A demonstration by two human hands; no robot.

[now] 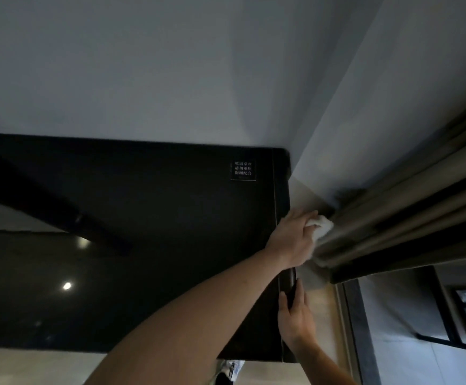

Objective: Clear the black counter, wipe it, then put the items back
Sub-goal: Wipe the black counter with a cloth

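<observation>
The black glossy counter (143,218) fills the middle of the view, and nothing stands on it. My left arm reaches across it from the lower left. My left hand (293,237) is just past the counter's right edge and grips a crumpled white cloth (322,226) against the side there, next to the curtain. Closer to me, my right hand (295,318) holds the counter's right edge, thumb on top and fingers down the side.
A small black sign with white characters (243,170) is stuck near the counter's far right corner. Folded beige curtains (393,218) hang right beside the counter's edge. A pale wall (170,79) stands behind. A shoe (230,369) shows below the front edge.
</observation>
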